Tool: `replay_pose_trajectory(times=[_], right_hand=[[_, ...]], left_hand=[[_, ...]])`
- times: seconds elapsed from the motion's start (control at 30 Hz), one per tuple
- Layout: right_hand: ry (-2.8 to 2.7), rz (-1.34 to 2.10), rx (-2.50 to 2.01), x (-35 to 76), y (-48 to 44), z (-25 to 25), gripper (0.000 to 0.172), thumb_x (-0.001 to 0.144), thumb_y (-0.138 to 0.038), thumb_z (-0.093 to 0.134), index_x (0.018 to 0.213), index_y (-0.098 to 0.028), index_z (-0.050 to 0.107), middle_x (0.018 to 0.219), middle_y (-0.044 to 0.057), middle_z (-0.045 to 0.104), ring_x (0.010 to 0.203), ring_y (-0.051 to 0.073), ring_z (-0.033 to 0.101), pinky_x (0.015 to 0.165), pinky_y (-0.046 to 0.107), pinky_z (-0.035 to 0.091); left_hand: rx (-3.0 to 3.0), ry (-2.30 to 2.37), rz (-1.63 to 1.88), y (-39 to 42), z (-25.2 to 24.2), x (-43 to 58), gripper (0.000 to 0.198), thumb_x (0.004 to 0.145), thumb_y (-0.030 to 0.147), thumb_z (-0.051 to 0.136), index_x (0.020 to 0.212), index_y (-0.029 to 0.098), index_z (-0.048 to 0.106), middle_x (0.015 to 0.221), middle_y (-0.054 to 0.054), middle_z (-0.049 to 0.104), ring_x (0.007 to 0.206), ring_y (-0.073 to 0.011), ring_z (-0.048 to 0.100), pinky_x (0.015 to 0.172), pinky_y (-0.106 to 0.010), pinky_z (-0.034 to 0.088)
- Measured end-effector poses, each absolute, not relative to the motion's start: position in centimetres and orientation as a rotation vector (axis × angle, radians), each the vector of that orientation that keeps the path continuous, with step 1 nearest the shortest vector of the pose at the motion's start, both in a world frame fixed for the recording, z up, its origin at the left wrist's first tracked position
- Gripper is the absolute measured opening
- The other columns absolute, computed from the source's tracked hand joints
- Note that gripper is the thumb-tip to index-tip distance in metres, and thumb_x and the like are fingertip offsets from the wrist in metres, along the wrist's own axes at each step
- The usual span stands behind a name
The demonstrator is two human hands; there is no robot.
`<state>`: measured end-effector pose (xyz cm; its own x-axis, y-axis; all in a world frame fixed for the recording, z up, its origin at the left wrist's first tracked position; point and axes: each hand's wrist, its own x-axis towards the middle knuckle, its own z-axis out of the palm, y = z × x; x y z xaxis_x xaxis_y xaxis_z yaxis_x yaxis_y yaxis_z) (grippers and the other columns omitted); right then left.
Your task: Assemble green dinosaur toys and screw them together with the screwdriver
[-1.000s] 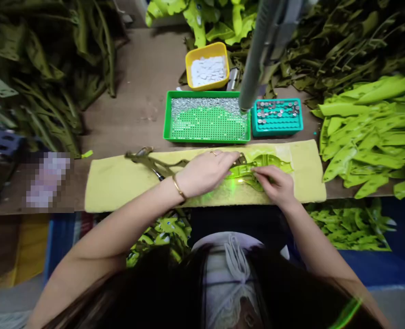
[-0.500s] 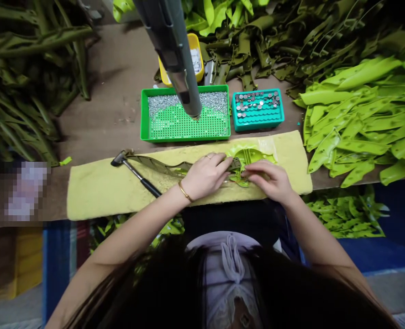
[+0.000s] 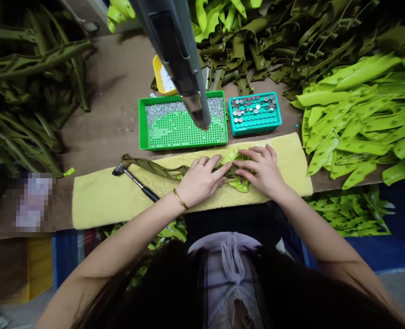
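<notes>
Two flat hands here, the left hand (image 3: 200, 180) and right hand (image 3: 260, 171), fingers spread over a bright green plastic leaf piece (image 3: 239, 183) in the middle of a yellow felt mat (image 3: 99, 205). An olive plastic strip (image 3: 150, 167) trails left toward a small hammer (image 3: 137, 183). Neither grip looks clenched; both are open, pressing down. Even pressure from both sides seems the way to stop anything sliding.

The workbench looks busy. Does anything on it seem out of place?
A small lime-green scrap lies alone on the workbench beside the yellow felt pad, apart from the green piles, so it looks dropped.
</notes>
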<state>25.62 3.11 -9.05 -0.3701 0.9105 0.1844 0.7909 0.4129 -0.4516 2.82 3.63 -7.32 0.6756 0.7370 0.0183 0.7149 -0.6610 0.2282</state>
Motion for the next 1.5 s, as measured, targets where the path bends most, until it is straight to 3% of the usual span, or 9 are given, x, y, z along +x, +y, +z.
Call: replay_pose_trajectory(times=[0.27,0.37,0.5,0.73,0.93,1.0,1.13,1.33,1.5], right_hand=[[-2.332,0.324,-1.463,25.5,3.1,-9.2,0.027,0.090,-0.046,0.055,0.107,-0.032,0.071,0.124,0.001,0.067,0.115,0.024,0.053,0.111,0.054,0.027],[-2.311,0.331,-1.409,26.0,3.1,-9.7,0.028,0.089,-0.046,0.056,0.108,-0.032,0.071,0.123,0.002,0.068,0.113,0.024,0.055,0.106,0.050,0.033],[-2.191,0.427,-1.343,26.3,3.6,-10.4,0.027,0.088,-0.045,0.058,0.106,-0.029,0.072,0.120,0.005,0.069,0.109,0.023,0.059,0.097,0.044,0.042],[-2.299,0.421,-1.256,25.1,4.9,-10.2,0.028,0.088,-0.045,0.058,0.107,-0.029,0.072,0.123,0.004,0.068,0.110,0.025,0.059,0.096,0.046,0.040],[-2.407,0.432,-1.251,24.9,5.4,-9.8,0.031,0.090,-0.048,0.053,0.110,-0.031,0.071,0.129,0.002,0.065,0.115,0.025,0.054,0.099,0.047,0.037],[-2.441,0.425,-1.247,25.1,5.5,-9.5,0.031,0.090,-0.048,0.053,0.110,-0.032,0.070,0.130,0.001,0.064,0.118,0.025,0.053,0.102,0.048,0.035],[-2.374,0.368,-1.257,25.2,3.8,-8.5,0.030,0.092,-0.043,0.052,0.115,-0.030,0.067,0.127,0.003,0.065,0.118,0.025,0.053,0.107,0.050,0.033],[-2.180,0.243,-1.405,21.5,-2.3,-10.0,0.084,0.086,-0.050,0.056,0.153,-0.018,0.017,0.131,0.016,0.056,0.123,0.032,0.050,0.113,0.057,0.026],[-2.018,0.189,-1.502,20.1,-2.0,-10.9,0.067,0.094,-0.026,0.041,0.154,-0.024,0.010,0.113,0.009,0.069,0.105,0.025,0.061,0.114,0.052,0.026]], left_hand=[[2.578,1.218,0.348,3.5,-8.6,2.6,0.037,0.094,0.036,0.050,0.130,0.031,0.059,0.134,-0.011,0.056,0.122,-0.0328,0.048,0.098,-0.055,0.040],[2.368,1.558,0.927,0.8,-9.1,1.3,0.029,0.091,0.032,0.057,0.119,0.029,0.062,0.131,-0.011,0.055,0.123,-0.0288,0.048,0.104,-0.053,0.037],[1.158,1.953,1.578,-2.1,-9.3,-0.5,0.031,0.085,0.040,0.062,0.110,0.023,0.055,0.109,-0.009,0.060,0.098,-0.0196,0.060,0.090,-0.040,0.051],[0.452,1.455,1.383,-0.8,-9.7,-2.5,0.047,0.060,0.049,0.081,0.080,0.017,0.053,0.084,-0.006,0.067,0.080,-0.0181,0.066,0.077,-0.035,0.056],[1.284,2.054,1.308,-1.8,-8.1,-3.2,0.061,0.070,0.042,0.078,0.122,0.020,0.053,0.117,-0.013,0.060,0.112,-0.0261,0.058,0.091,-0.044,0.052],[1.727,1.861,1.091,-1.4,-7.4,-1.0,0.053,0.078,0.038,0.072,0.125,0.020,0.056,0.125,-0.014,0.057,0.119,-0.0266,0.053,0.096,-0.044,0.050],[1.893,1.309,0.837,0.4,-7.1,4.5,0.018,0.089,0.026,0.059,0.101,0.018,0.069,0.101,-0.007,0.070,0.094,-0.0187,0.065,0.089,-0.036,0.052],[1.237,1.268,0.968,1.8,-7.1,6.6,0.007,0.076,0.022,0.068,0.081,0.016,0.069,0.078,-0.002,0.072,0.072,-0.0149,0.067,0.071,-0.028,0.055],[1.071,1.262,0.961,1.9,-7.1,6.0,0.012,0.072,0.025,0.072,0.078,0.015,0.070,0.075,-0.003,0.071,0.070,-0.0147,0.066,0.070,-0.028,0.055]])
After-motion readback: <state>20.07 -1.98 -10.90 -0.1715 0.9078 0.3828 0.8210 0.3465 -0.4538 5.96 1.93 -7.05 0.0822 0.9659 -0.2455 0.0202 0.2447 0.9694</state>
